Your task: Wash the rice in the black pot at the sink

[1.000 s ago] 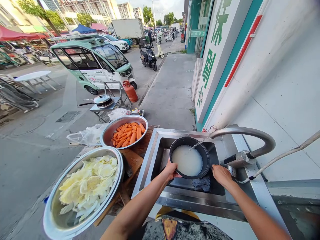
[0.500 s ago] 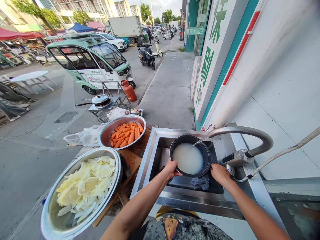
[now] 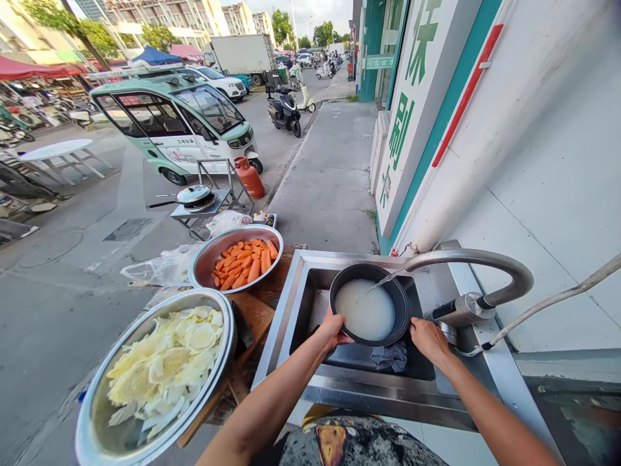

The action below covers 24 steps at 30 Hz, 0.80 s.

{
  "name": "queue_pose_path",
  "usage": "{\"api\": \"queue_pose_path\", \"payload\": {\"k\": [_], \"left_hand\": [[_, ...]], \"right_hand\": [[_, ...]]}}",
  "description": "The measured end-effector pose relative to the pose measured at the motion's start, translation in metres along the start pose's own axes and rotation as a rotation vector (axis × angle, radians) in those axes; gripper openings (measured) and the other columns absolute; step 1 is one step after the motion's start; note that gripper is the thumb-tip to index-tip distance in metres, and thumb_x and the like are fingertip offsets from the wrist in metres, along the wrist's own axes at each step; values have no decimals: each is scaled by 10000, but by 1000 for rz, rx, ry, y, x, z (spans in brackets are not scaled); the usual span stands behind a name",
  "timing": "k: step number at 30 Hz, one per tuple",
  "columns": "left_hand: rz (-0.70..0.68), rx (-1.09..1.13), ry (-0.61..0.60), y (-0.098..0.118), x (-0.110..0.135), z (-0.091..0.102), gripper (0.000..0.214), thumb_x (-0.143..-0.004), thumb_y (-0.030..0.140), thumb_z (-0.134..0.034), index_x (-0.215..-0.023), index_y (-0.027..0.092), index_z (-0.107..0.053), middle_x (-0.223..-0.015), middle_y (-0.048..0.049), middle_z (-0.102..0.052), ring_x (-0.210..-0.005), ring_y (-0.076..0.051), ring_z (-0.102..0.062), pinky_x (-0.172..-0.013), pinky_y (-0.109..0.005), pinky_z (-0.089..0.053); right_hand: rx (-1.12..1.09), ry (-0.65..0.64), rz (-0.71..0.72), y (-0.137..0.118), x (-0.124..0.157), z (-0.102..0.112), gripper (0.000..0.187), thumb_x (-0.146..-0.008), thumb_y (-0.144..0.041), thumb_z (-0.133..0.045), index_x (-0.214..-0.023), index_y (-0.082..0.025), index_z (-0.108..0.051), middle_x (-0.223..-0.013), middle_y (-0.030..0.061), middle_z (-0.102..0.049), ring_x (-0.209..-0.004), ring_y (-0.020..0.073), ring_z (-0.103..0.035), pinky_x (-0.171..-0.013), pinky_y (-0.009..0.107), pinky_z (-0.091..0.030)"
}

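A round black pot (image 3: 402, 304) is held over the sink, part filled with cloudy whitish water (image 3: 365, 310). My left hand (image 3: 334, 329) grips its near-left rim, thumb inside the edge and fingers underneath. On the opposite side my right hand (image 3: 427, 338) is closed on the pot's right edge; its fingertips are partly hidden. From the curved metal faucet (image 3: 485, 259) a thin stream runs into the pot. Whatever lies at the bottom of the cloudy water cannot be made out. A dark grey cloth (image 3: 389, 357) lies in the sink just below the pot.
The steel sink (image 3: 276, 343) surrounds the pot. Left of it, a wooden board (image 3: 255, 310) stands beside a basin (image 3: 194, 260) of carrot pieces and a basin (image 3: 92, 401) of cut cabbage. Farther off are a covered pan (image 3: 194, 193), a gas cylinder (image 3: 250, 178) and a small three-wheeler (image 3: 169, 123).
Water keeps running into the pot, and both hands keep their hold in nearly the same place. The view has shifted very slightly.
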State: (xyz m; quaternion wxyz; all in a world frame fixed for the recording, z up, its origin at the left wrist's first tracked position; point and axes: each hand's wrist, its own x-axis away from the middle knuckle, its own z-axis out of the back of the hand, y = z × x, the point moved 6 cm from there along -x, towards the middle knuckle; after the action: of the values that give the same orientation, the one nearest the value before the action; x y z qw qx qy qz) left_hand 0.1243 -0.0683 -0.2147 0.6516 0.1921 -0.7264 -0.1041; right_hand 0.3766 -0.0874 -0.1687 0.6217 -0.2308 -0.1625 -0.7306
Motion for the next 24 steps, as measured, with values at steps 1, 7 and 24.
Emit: {"api": "queue_pose_path", "payload": {"k": [1,7,24], "left_hand": [[-3,0,-1,0,-1,0,755,-537,37,-496,-1215,300,-296,-846,-27,-503,-606,-179,-589,-521,-444,-553],[-26,-1,-23,-3,-3,2,785,-542,36,-513,-1240,308,-280,-852,-23,-516,-599,-160,-582,-547,-439,-558],[-69,48,9,-21,28,-18,750,-523,35,-497,-1215,272,-331,-726,8,-486,-526,-140,-555,-503,-389,-557]], "right_hand": [[-17,12,-8,1,-1,1,313,-881,-226,-317,-849,-187,-625,-856,103,-690,-795,241,-651,-613,301,-417],[-416,266,-113,27,2,14,334,-855,-330,-375,-949,-189,-662,-911,84,-706,-829,227,-651,-716,295,-449],[-826,411,-94,62,25,27,494,-764,-509,-397,-898,-142,-700,-852,105,-709,-747,240,-631,-691,312,-469]]}}
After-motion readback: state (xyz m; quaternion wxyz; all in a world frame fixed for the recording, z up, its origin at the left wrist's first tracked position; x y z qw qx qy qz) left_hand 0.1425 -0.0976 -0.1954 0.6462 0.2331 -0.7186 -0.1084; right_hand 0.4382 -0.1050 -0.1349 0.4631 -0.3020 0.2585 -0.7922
